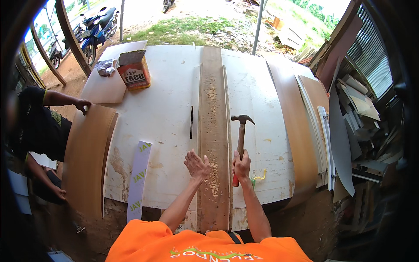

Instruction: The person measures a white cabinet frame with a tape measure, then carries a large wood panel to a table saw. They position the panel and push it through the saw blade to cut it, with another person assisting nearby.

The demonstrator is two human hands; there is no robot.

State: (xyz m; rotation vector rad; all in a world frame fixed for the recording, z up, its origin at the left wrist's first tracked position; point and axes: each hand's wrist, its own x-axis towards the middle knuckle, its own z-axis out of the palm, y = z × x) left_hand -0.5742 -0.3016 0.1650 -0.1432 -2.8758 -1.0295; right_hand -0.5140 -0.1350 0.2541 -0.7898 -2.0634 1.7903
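Orange cloth marked out the nearest worker, whose shirt [144, 240] met the near end of a long brown wooden board [214, 131]. That board lay lengthwise on a white-topped worktable [170, 96], with 2 thin strips, left [199, 113] and right [226, 113], along its edges and pale, crusty patches [211, 94] down its face. The left hand [197, 167] was empty, fingers extended, by the board's left edge; I couldn't tell whether it touched. The right hand [242, 163] gripped a claw hammer [241, 137], head pointing away, just beyond the right edge. I took the step to be hammer work on the board's edges, with no blow landing. The next move seemed to call for steadying the board with the left hand and bringing the hammer over, fingers well clear.

To the left, a co-worker's 2 hands [82, 105] held a curved wood-grain panel [89, 153]. Farther off stood an orange-red can [134, 74], and outside, a blue motorcycle [91, 36].
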